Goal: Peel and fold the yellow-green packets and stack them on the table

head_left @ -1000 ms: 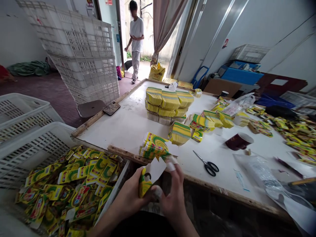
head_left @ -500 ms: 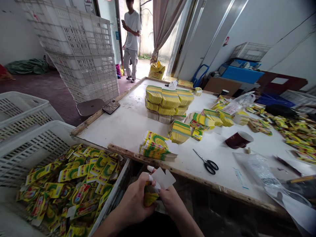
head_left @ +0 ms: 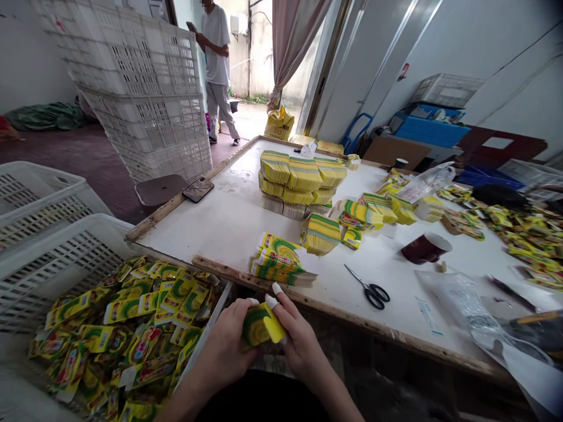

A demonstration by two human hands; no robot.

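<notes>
Both my hands hold one small yellow and green carton [head_left: 260, 324] just below the table's near edge. My left hand [head_left: 226, 346] grips its left side, and my right hand [head_left: 298, 340], with white tape on the fingertips, presses its right side. The carton looks folded into a box shape. Right above it on the table lies a stack of flat cartons [head_left: 277, 262] of the same print. To my left a white crate [head_left: 83, 246] holds several loose folded cartons [head_left: 132, 328].
Bundled stacks of flat cartons [head_left: 301, 181] stand mid-table. Scissors [head_left: 369, 288], a dark red cup [head_left: 424, 248] and plastic bags [head_left: 466, 305] lie to the right, a phone [head_left: 199, 189] at the far left edge. Tall stacked crates [head_left: 141, 94] lean behind; a person [head_left: 216, 64] stands in the doorway.
The carton's white flaps, open a second ago, are now folded shut between my hands. The person in the doorway has walked left.
</notes>
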